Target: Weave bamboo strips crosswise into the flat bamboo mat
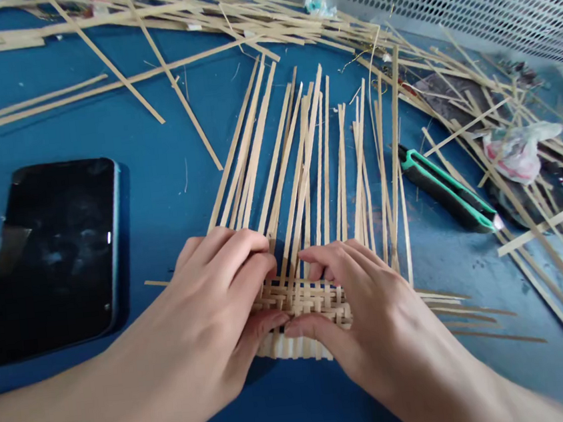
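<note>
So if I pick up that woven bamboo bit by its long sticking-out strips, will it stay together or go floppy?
The woven patch looks fairly stiff where the strips cross closely, so it may keep its shape. The long loose ends are thin and would probably bend and wobble. They aren't tied off, so pulling on them could likely loosen the weave, which the left hand and right hand are pressing on.

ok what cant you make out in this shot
Head view only:
- Middle of the woven bamboo panel: hidden by the left hand and right hand.
- Underside of the panel: faces down, out of sight.
- The dark object at the right: mostly covered by loose strips, so its kind is unclear.
- The loose strip pile: cut off by the top edge.
- The phone: screen dark, nothing readable.
</note>
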`<state>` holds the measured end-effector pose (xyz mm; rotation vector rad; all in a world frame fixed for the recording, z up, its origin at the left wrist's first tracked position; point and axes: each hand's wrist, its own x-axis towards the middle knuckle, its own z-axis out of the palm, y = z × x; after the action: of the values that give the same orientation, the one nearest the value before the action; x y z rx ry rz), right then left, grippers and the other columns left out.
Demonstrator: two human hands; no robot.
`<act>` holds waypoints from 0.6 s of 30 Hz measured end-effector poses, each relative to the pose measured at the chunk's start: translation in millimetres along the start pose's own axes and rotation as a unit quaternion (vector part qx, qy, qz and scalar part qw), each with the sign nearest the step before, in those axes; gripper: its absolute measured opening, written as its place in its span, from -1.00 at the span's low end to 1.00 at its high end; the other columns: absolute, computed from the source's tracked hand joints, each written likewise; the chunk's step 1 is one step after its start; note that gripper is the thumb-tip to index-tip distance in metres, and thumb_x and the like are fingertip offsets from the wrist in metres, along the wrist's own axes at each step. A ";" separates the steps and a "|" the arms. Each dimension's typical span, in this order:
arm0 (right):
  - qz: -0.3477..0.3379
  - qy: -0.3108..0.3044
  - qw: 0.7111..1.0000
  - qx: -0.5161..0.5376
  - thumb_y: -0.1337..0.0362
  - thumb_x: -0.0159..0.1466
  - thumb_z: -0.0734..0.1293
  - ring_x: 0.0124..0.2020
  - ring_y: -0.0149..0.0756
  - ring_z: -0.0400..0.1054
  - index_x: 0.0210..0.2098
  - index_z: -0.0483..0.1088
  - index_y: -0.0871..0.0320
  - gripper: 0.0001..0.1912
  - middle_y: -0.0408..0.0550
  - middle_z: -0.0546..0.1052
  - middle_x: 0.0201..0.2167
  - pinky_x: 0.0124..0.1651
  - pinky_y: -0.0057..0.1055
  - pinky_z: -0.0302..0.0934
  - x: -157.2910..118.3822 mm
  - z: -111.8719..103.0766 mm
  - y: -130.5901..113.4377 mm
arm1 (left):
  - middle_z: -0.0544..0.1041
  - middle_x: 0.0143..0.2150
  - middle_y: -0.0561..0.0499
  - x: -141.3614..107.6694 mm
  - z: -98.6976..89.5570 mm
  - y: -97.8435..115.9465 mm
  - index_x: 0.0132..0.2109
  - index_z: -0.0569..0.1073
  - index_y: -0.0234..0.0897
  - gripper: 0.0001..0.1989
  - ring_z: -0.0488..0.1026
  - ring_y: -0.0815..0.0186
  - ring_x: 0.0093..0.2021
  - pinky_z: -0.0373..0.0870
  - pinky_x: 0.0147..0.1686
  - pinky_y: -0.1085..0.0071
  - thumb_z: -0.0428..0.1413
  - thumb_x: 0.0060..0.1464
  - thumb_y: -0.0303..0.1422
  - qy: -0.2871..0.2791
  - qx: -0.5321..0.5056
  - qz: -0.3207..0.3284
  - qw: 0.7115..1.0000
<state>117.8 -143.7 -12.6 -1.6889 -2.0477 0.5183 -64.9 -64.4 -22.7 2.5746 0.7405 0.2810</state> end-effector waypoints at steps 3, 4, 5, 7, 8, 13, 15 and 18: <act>-0.001 0.000 1.000 0.003 0.51 0.04 0.55 -0.19 -0.20 0.36 -0.06 0.26 0.28 -0.44 -0.04 0.45 -0.21 -0.12 -0.30 0.30 0.2 0.6 -1.4 | 0.30 -0.08 -0.05 -0.5 -0.5 1.5 -0.10 0.30 -0.30 -0.89 0.27 0.17 -0.11 0.20 -0.23 0.18 -0.01 0.22 -0.46 0.009 0.000 0.010 1.000; -0.001 -0.001 1.000 0.002 0.51 0.05 0.55 -0.19 -0.20 0.36 -0.05 0.26 0.28 -0.44 -0.05 0.45 -0.21 -0.12 -0.30 0.30 0.1 0.8 -1.8 | 0.30 -0.08 -0.05 -0.8 -0.5 1.7 -0.09 0.30 -0.31 -0.89 0.27 0.18 -0.12 0.20 -0.23 0.19 -0.01 0.22 -0.47 0.014 0.000 0.013 1.000; 0.000 -0.002 1.000 0.000 0.51 0.05 0.54 -0.19 -0.20 0.36 -0.04 0.25 0.28 -0.44 -0.04 0.45 -0.21 -0.12 -0.29 0.30 0.0 1.1 -2.1 | 0.30 -0.07 -0.05 -1.1 -0.3 1.7 -0.09 0.30 -0.32 -0.88 0.27 0.19 -0.12 0.20 -0.22 0.19 -0.02 0.22 -0.47 0.016 0.001 0.013 1.000; -0.003 -0.004 1.000 -0.003 0.49 0.07 0.54 -0.19 -0.19 0.37 -0.03 0.24 0.27 -0.45 -0.03 0.45 -0.20 -0.12 -0.28 0.31 -0.3 1.0 -2.0 | 0.31 -0.07 -0.05 -1.6 0.3 1.3 -0.08 0.31 -0.32 -0.87 0.27 0.20 -0.11 0.21 -0.20 0.19 -0.02 0.22 -0.48 0.015 0.003 0.012 1.000; -0.003 -0.008 1.000 -0.003 0.47 0.09 0.54 -0.19 -0.18 0.37 -0.03 0.24 0.26 -0.46 -0.03 0.46 -0.20 -0.12 -0.27 0.32 -0.4 0.6 -1.5 | 0.31 -0.07 -0.05 -2.0 0.3 1.1 -0.08 0.31 -0.32 -0.87 0.28 0.19 -0.11 0.21 -0.19 0.19 -0.03 0.23 -0.48 0.015 0.004 0.011 1.000; 0.020 -0.030 0.999 0.023 0.38 0.19 0.48 -0.11 -0.24 0.38 0.05 0.24 0.21 -0.49 -0.07 0.47 -0.14 0.01 -0.32 0.32 -1.7 -8.9 1.9 | 0.34 -0.07 -0.03 -5.3 -5.8 1.4 -0.07 0.33 -0.29 -0.87 0.32 0.23 -0.12 0.27 -0.17 0.23 -0.07 0.28 -0.44 0.020 0.002 0.019 1.000; 0.035 -0.023 0.998 0.045 0.36 0.23 0.44 -0.11 -0.29 0.40 0.06 0.25 0.20 -0.55 -0.09 0.48 -0.14 0.03 -0.40 0.32 -1.7 -13.8 1.0 | 0.35 -0.07 -0.03 -7.6 -10.7 0.2 -0.06 0.33 -0.27 -0.85 0.35 0.24 -0.14 0.29 -0.19 0.25 -0.10 0.32 -0.39 0.012 0.013 0.023 1.000; 0.036 -0.001 0.999 0.037 0.33 0.31 0.37 -0.09 -0.28 0.41 0.04 0.27 0.23 -0.66 -0.05 0.50 -0.14 0.02 -0.41 0.33 0.6 -16.0 -5.1 | 0.38 -0.08 -0.03 -10.3 -16.5 -5.4 -0.07 0.34 -0.26 -0.85 0.37 0.22 -0.16 0.30 -0.22 0.23 -0.08 0.31 -0.34 0.024 0.035 0.023 0.999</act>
<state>122.3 -143.9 3.5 -1.7251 -1.9502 0.6107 -81.1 -60.0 -11.4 2.6613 0.7219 0.3395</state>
